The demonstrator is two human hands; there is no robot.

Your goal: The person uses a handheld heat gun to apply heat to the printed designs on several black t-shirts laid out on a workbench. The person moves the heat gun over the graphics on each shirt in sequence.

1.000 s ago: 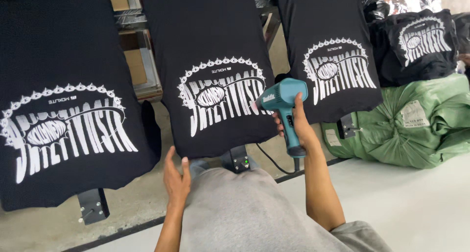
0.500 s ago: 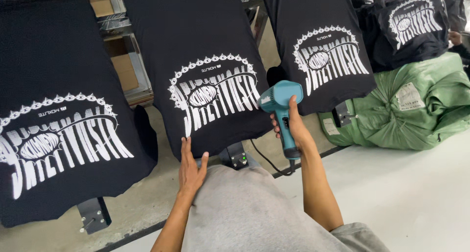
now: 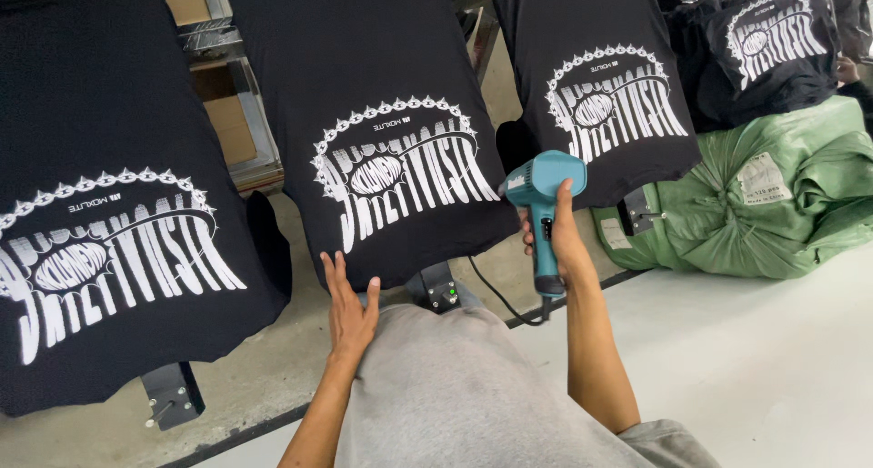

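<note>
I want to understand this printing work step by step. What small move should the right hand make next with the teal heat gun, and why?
Probably swing the nozzle left over the white print on the middle black shirt. The right hand holds the teal heat gun at that shirt's right edge, aimed toward it, while the left hand lies flat on its lower hem.

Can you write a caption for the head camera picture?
Right hand aims teal heat gun at printed black shirt; left hand touches its hem.
</note>
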